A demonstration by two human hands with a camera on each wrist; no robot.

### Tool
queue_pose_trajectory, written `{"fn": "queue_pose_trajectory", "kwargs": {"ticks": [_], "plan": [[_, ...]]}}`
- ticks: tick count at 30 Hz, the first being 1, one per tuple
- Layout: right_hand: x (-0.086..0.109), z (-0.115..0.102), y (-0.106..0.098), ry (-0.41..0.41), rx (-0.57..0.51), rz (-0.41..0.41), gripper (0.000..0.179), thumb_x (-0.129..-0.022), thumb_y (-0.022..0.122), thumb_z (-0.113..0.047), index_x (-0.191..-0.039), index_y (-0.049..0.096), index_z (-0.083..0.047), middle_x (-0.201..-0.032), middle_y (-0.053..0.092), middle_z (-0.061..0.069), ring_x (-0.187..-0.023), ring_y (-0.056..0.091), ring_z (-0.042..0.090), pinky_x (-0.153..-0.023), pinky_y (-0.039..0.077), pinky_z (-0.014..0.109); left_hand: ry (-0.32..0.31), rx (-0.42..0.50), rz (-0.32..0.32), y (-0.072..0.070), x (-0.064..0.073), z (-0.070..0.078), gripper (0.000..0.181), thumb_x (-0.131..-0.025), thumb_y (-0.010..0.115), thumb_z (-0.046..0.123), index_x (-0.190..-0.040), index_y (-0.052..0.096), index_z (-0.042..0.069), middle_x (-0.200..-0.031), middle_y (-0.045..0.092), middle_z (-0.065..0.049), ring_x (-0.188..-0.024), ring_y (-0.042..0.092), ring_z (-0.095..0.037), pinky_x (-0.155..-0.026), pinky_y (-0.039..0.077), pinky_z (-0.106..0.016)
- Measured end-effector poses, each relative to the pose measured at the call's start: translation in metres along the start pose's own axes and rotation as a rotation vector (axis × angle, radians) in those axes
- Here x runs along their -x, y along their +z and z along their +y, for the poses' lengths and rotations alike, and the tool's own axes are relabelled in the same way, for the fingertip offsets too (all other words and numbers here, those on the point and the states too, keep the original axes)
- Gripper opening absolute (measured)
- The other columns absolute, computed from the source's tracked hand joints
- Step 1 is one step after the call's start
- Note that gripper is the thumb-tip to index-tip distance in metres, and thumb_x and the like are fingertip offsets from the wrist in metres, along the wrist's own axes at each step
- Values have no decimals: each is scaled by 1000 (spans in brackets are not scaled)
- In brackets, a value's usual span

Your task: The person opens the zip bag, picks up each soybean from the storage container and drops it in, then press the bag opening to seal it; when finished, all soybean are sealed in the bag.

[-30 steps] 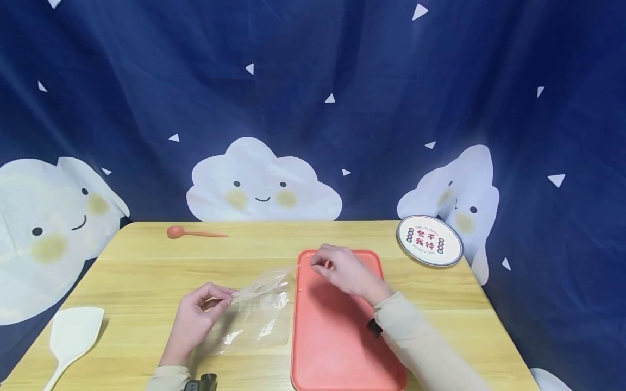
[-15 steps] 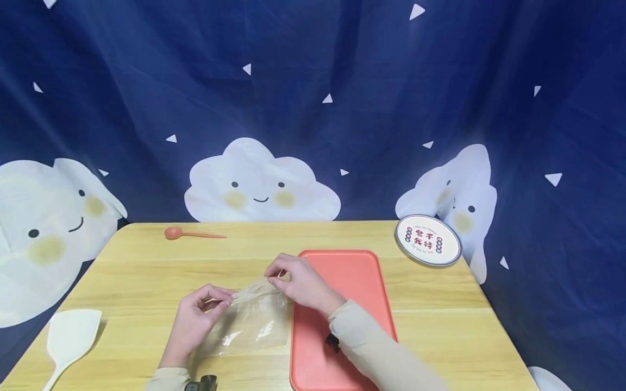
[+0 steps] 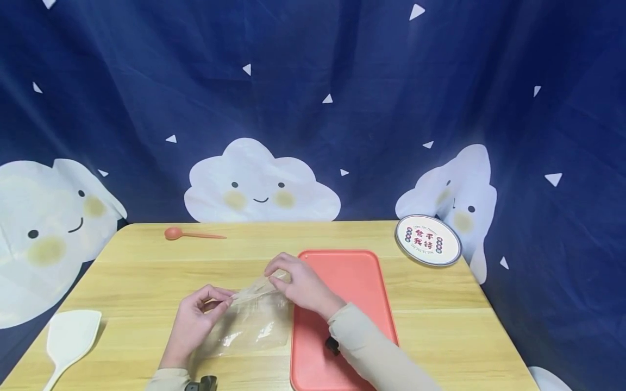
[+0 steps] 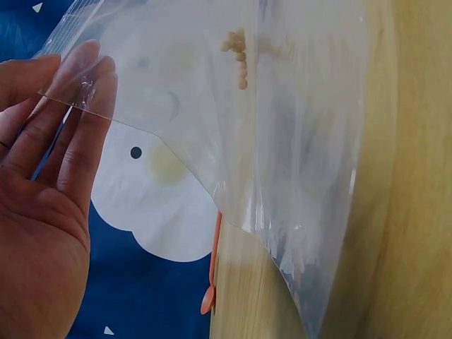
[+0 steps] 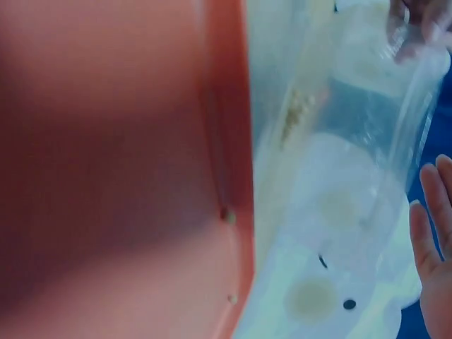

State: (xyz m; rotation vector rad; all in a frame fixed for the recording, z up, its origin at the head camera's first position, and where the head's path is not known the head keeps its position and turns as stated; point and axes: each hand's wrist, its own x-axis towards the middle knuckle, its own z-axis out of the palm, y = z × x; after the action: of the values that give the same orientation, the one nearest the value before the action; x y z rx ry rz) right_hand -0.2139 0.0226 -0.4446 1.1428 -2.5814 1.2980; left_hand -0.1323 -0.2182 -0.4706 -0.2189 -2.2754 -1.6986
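Note:
A clear zip bag (image 3: 259, 323) stands low over the wood table with its top edge lifted. My left hand (image 3: 193, 320) pinches the bag's left top corner between thumb and forefinger. At the bag's right top, my right hand (image 3: 305, 285) brings thumb and forefinger together on the edge; those fingertips are out of the right wrist view. Inside the bag lie small round beige beans (image 4: 242, 63), seen through the film in the left wrist view. Two more beans (image 5: 227, 214) rest along the rim of the red tray (image 5: 127, 233), which my right forearm crosses.
Far left on the table is an orange spoon (image 3: 195, 235), and a white spatula (image 3: 73, 334) lies at the near left. An oval plate (image 3: 428, 240) with red lettering sits at the far right corner. A blue cloud-printed curtain (image 3: 293, 98) hangs behind the table.
My right hand has moved left from above the tray to the bag's right top edge, which has dropped a little. The left hand keeps its place. Little moved in the last half second.

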Motion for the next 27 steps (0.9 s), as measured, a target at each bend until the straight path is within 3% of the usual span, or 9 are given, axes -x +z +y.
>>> {"fn": "queue_pose_trajectory", "kwargs": {"ticks": [8, 11, 14, 19, 27], "plan": [[11, 18, -30, 73, -30, 103, 14, -91, 69, -5, -103, 68, -14, -105, 60, -10, -102, 57, 14, -91, 51, 35, 3, -6, 2, 1, -1, 1, 21, -79, 72, -16, -78, 65, 4, -94, 71, -16, -89, 69, -16, -79, 58, -26], [14, 27, -36, 111, -19, 106, 15, -91, 69, -5, -102, 68, -14, -102, 60, -9, -99, 58, 14, -90, 52, 37, 14, -11, -6, 1, -2, 0, 20, -80, 72, -15, -79, 65, 4, -94, 71, -18, -89, 69, -16, -79, 58, -25], [18, 34, -39, 151, 3, 66, 13, -91, 69, -5, -103, 69, -10, -100, 61, -6, -96, 59, 15, -87, 54, 39, 16, -10, -12, 2, -3, 0, 19, -81, 71, -14, -80, 65, 4, -95, 71, -19, -90, 69, -16, -79, 58, -24], [23, 45, -34, 183, 76, -56, 14, -91, 69, -6, -104, 70, -5, -100, 63, -2, -92, 63, 15, -82, 55, 31, 10, -12, -11, 2, -3, 0, 19, -81, 71, -14, -80, 65, 4, -95, 72, -15, -89, 69, -17, -79, 58, -24], [28, 52, -20, 237, 227, -256, 12, -88, 74, -14, -100, 71, -14, -97, 61, -7, -91, 59, 9, -85, 52, 27, 5, -10, -14, 2, -2, 0, 18, -80, 71, -14, -80, 65, 3, -95, 72, -15, -90, 69, -15, -79, 58, -24]]}}
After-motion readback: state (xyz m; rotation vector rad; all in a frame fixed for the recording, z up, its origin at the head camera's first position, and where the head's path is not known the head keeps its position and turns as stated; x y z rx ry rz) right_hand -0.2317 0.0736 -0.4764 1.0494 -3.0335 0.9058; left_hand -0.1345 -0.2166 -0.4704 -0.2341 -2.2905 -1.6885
